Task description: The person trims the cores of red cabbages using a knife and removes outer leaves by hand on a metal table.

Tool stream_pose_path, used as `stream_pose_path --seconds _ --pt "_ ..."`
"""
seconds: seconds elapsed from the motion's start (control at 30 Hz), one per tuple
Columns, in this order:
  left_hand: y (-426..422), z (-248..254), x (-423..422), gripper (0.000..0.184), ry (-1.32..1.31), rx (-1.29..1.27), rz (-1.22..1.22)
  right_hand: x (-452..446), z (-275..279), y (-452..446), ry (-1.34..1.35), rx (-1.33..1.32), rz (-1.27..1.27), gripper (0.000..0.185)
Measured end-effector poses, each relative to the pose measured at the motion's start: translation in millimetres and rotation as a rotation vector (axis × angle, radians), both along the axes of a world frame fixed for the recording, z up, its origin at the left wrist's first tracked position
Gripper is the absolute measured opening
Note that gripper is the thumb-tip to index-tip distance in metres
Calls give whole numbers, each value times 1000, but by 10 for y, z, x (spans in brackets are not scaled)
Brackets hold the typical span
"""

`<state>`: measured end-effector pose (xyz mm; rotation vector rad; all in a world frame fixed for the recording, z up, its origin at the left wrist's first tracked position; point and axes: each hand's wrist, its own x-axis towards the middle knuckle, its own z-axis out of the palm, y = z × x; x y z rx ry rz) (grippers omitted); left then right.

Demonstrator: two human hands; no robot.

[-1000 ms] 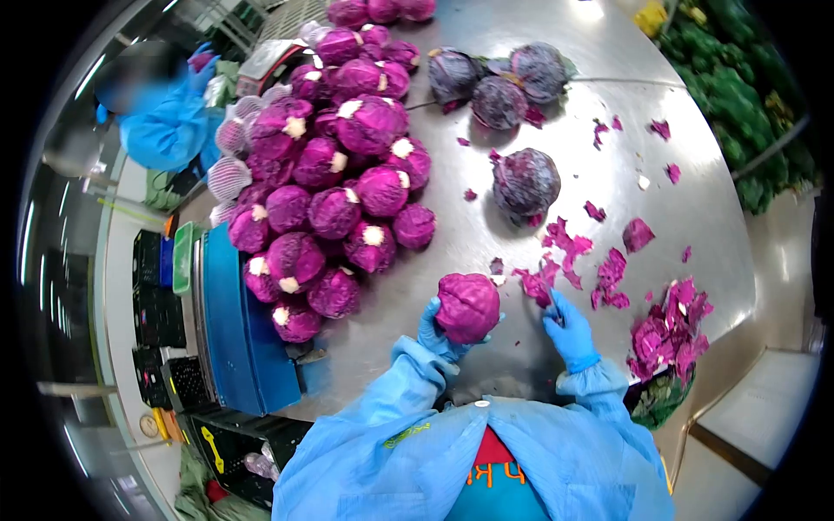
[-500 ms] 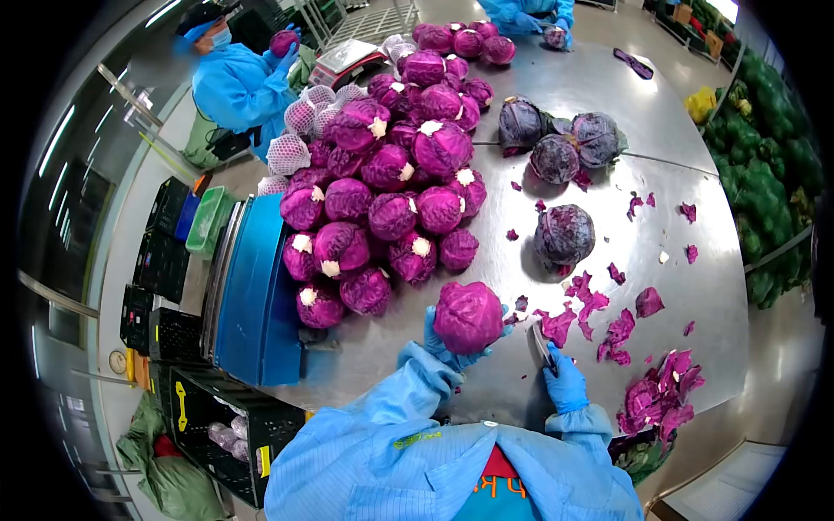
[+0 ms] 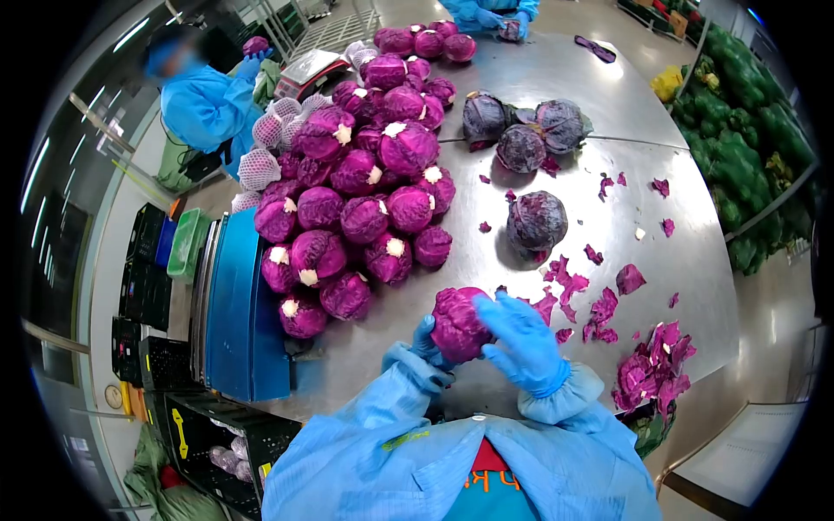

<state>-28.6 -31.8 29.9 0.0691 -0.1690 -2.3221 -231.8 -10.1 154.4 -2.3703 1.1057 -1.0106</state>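
Observation:
My left hand [image 3: 426,345], in a blue glove, is closed around the lower left side of a trimmed red cabbage [image 3: 459,325], just above the near table edge. Against the cabbage's right side is my right hand [image 3: 528,344], slightly blurred, fingers stretched out and thumb apart. No knife shows in it now. Beyond my hands, a darker untrimmed red cabbage [image 3: 537,224] sits by itself. To the left, a big pile of trimmed red cabbages [image 3: 365,220] shows several pale cut stems.
Torn purple leaves [image 3: 653,369] are heaped at the right edge of the metal table [image 3: 647,286]. Several dark cabbages [image 3: 521,148] stand farther back. Blue panels [image 3: 236,313] and black crates [image 3: 213,434] are at left. Two co-workers [image 3: 207,108] handle cabbages; green net sacks [image 3: 738,130] line the right.
My right hand has moved left and up from the table to the cabbage; the knife it held is out of sight. The cabbage has turned in my left hand. The view has shifted slightly.

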Motion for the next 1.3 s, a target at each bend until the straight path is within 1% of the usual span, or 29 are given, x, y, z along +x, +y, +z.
stream_pose_path --seconds 0.07,0.1,0.13,0.17,0.23,0.3,0.4,0.43,0.53,0.57,0.67,0.7,0.8,0.83,0.87,0.9,0.93,0.97,1.0,1.03,1.07,1.13,1.17,1.2,1.23,1.27,1.3 --pt "105 -77 -12 99 15 207 160 -115 -111 -23 -73 10 321 43" --pt "140 -17 30 99 -38 261 169 -177 -197 -46 -200 103 486 42" --pt "107 -23 71 102 24 226 136 -239 -283 -66 -319 210 653 41" --pt "84 -35 120 104 83 198 107 -271 -399 -4 -536 417 810 41" --pt "65 -84 179 107 172 182 79 -398 -597 151 -800 800 705 43" --pt "20 -149 233 109 140 138 97 -536 -739 265 -848 1081 168 50" --pt "-18 -142 263 110 87 79 97 -536 -933 290 235 655 -436 60" --pt "-19 -109 266 110 66 63 93 -620 -1166 365 393 412 -409 70" --pt "-40 39 224 110 208 205 63 -754 -1473 636 318 416 -410 71" --pt "-32 76 209 110 231 245 58 -825 -1718 698 344 384 -478 72" --pt "-92 114 102 109 271 357 65 -912 -1855 693 177 551 -640 68" --pt "-102 97 78 108 254 402 93 -887 -1807 680 141 586 -673 58" --pt "-128 -4 70 106 286 543 174 -922 -1987 671 155 494 -597 45" --pt "-133 -8 79 105 304 581 198 -786 -2031 628 -59 281 -555 35" --pt "-137 -12 88 104 322 618 222 -662 -2048 659 -571 877 -588 28" --pt "-122 2 114 103 332 650 240 -391 -1644 611 -834 1181 -585 25" --pt "-106 8 139 102 340 682 257 -203 -1639 652 -936 1278 -443 24" --pt "-91 -34 173 102 350 688 270 -9 -1728 680 -955 1340 -284 28" --pt "-74 -28 174 102 346 681 285 140 -1663 677 -982 1578 -124 30" --pt "-57 -1 184 102 341 672 304 348 -1855 739 -1108 1635 1 35" --pt "-51 42 204 101 319 628 322 536 -1692 681 -1010 1614 42 40" --pt "-42 88 251 101 252 570 346 765 -1981 617 -1178 1432 31 45" --pt "-49 88 279 100 208 548 354 756 -2079 502 -1232 1335 -66 46" --pt "-49 91 304 100 164 528 363 709 -2110 354 -1284 1237 -160 46" --pt "-42 105 313 100 164 524 358 637 -2045 195 -1421 1100 -204 49" --pt "-30 62 319 101 153 493 360 478 -2303 6 -1518 980 -218 53" --pt "-20 -8 319 101 115 468 374 214 -2478 -179 -1557 939 -273 55"
